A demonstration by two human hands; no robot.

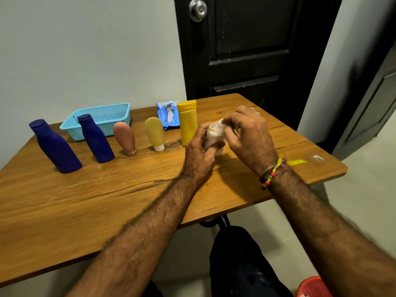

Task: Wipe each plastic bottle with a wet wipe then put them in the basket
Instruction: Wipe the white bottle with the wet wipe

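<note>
With the left hand [202,144] clamped on a bottle [212,139] above the surface [150,189] and the right hand [246,131] pinching the wipe [218,125] over it, a wet grip may slip and topple the yellow bottle [188,123] just behind, far from the basket [100,121]

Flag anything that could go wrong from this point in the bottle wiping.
1. The left hand and right hand work the wet wipe just beside the tall yellow bottle; a stray elbow or wrist might topple it.
2. The bottle being wiped is almost hidden under the wipe, so a wet grip could slip.
3. The blue basket sits behind the two dark blue bottles; reaching over may knock them.
</note>
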